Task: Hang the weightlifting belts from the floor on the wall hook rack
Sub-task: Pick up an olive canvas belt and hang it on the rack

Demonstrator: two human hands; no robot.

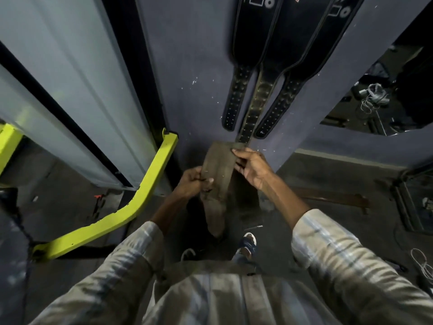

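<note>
I hold a worn brown weightlifting belt (pixel 219 165) in front of me with both hands, just below the belts on the wall. My left hand (pixel 193 181) grips its left edge. My right hand (pixel 251 167) pinches its upper right edge. The belt's lower end (pixel 214 216) droops toward the floor. Three black belts (pixel 255 66) hang side by side on the grey wall above, studded tails pointing down. The hooks they hang from lie beyond the top of the frame.
A yellow-green machine frame (pixel 150 184) and grey panels (pixel 70 78) stand close on the left. A mirror (pixel 384 95) on the right reflects cables. A dark strap (pixel 332 198) lies on the floor at right. White cord (pixel 421 263) lies near the right edge.
</note>
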